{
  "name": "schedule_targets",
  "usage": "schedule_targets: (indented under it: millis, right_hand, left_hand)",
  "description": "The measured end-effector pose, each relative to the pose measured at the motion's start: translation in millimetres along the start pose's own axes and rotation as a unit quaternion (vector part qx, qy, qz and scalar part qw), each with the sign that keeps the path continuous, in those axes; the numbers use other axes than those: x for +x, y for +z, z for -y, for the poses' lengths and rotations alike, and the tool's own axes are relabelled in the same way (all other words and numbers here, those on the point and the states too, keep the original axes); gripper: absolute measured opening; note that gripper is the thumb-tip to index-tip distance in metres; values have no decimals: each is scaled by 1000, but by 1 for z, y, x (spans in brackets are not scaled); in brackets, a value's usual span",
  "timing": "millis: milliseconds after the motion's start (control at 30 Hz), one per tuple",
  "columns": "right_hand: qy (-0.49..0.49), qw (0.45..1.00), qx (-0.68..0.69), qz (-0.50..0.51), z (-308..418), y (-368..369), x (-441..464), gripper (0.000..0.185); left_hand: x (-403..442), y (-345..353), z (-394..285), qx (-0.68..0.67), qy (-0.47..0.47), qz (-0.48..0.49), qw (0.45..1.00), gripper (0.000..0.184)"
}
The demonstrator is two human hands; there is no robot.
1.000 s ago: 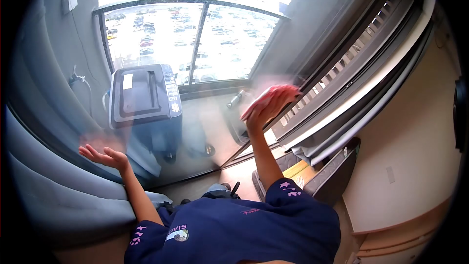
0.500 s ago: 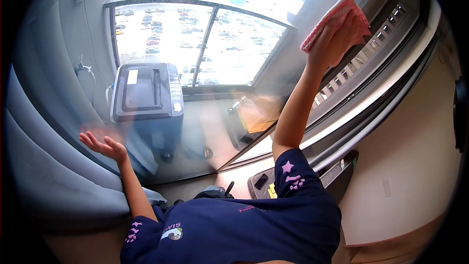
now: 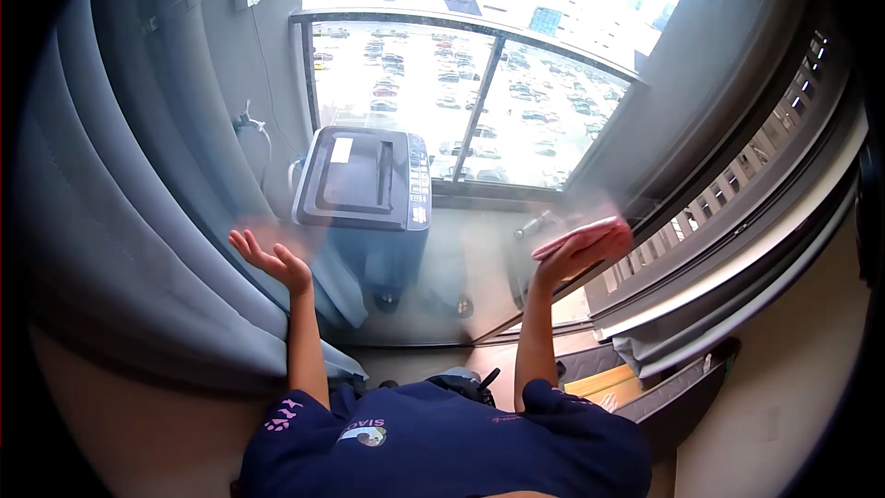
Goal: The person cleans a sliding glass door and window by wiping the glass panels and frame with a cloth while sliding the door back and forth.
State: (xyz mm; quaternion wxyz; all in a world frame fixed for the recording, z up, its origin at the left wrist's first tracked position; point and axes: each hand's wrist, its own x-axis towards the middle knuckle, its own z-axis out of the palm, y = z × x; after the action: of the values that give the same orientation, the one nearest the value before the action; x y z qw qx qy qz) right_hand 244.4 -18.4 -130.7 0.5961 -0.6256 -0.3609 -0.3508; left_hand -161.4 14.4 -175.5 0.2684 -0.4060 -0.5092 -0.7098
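As the right hand (image 3: 570, 256) drops, its pink cloth (image 3: 573, 236) reaches lower glass (image 3: 489, 258), finger grip impossible to tell; the left hand's (image 3: 277, 260) fingers spread apart.

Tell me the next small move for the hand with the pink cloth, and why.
Probably slide the right hand a little left along the glass pane, cloth flat: that hand has the pink cloth up at the pane, and the glass to its left looks hazy, though some of that may be reflection.
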Motion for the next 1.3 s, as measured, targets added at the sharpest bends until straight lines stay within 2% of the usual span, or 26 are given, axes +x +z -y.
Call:
schedule_targets:
  millis: [133, 200, 267, 300, 333, 400, 433, 467, 500, 533, 600, 633, 667, 700, 800, 833, 867, 900, 967, 1000, 1067, 1133, 1200, 1233, 1267, 1300]
  right_hand:
    - [73, 991, 102, -36, 49, 0, 62, 48]
    - [103, 965, 240, -1, 95, -7, 45, 42]
    - [58, 917, 392, 47, 127, -14, 7, 35]
    - [-9, 888, 453, 75, 134, -17, -13, 32]
    - [-53, 860, 492, 123, 152, -32, -19, 18]
    - [-20, 719, 588, 371, 163, -54, -49, 32]
    - [-43, 610, 607, 508, 170, -64, -53, 37]
    - [-107, 536, 604, 579, 176, -70, -58, 42]
    - [-173, 520, 576, 606, 168, -68, -64, 42]
    - [-122, 489, 592, 629, 163, -68, -57, 40]
    - [-29, 425, 623, 656, 147, -68, -32, 41]
    - [-48, 451, 634, 626, 133, -66, -21, 45]
    - [-1, 467, 653, 596, 115, -64, -15, 43]
    - [9, 539, 642, 545, 100, -65, -2, 39]
    - [78, 729, 596, 327, 42, -67, 29, 30]
    - [95, 791, 556, 237, 18, -63, 37, 33]
    - [67, 835, 519, 169, 5, -63, 60, 33]
    - [33, 889, 443, 115, -11, -62, 81, 34]
    - [64, 964, 252, 56, -47, -56, 113, 40]
    - [74, 975, 204, 50, -49, -53, 133, 45]
    - [111, 950, 287, 55, -75, -30, 149, 59]
    - [219, 873, 408, 154, -103, -24, 160, 69]
    - [358, 734, 504, 282, -144, -17, 167, 79]
    - [339, 726, 512, 309, -152, -13, 173, 82]
    - [320, 716, 521, 336, -158, -9, 178, 84]
    - [304, 705, 528, 365, -163, -6, 181, 86]
  left_hand:
    - [8, -17, -45, -95, -127, 44, 986, 37]
    - [2, -32, -73, -129, -62, 137, 980, 29]
    - [-6, -43, -96, -236, 13, 259, 936, 27]
    - [-10, -47, -110, -302, -14, 311, 901, 34]
    - [-14, -49, -124, -357, -105, 349, 860, 53]
    - [-11, -53, -171, -540, -319, 353, 694, 87]
    - [-57, -74, -134, -577, -418, 420, 562, 86]
    - [-52, -71, -176, -558, -383, 313, 666, 76]
    - [-76, -85, -170, -519, -503, 250, 644, 62]
    - [-95, -95, -142, -646, -537, 304, 449, 57]
    - [-77, -92, -156, -648, -632, 272, 325, 48]
    - [-40, -87, -202, -537, -710, 194, 413, 44]
    - [-23, -83, -216, -491, -705, 176, 480, 45]
    - [-20, -82, -213, -485, -691, 133, 520, 45]
    - [5, -71, -209, -449, -460, 43, 765, 47]
    - [16, -55, -206, -423, -406, 11, 810, 40]
    - [-2, -44, -152, -330, -296, 51, 895, 29]
    - [8, -31, -167, -270, -256, 147, 916, 26]
    - [-22, 14, -136, -209, -114, 378, 894, 20]
    - [1, 32, -210, -194, 58, 309, 929, 26]
    - [-36, 47, -233, -79, 307, 286, 904, 57]
    - [-70, 45, -251, -92, 475, 432, 761, 46]
    - [-73, 56, -257, -137, 496, 504, 694, 44]
    - [-48, 57, -271, -147, 511, 504, 681, 45]
    - [-16, 56, -289, -167, 435, 553, 691, 45]
    - [-5, 66, -282, -142, 545, 425, 708, 43]
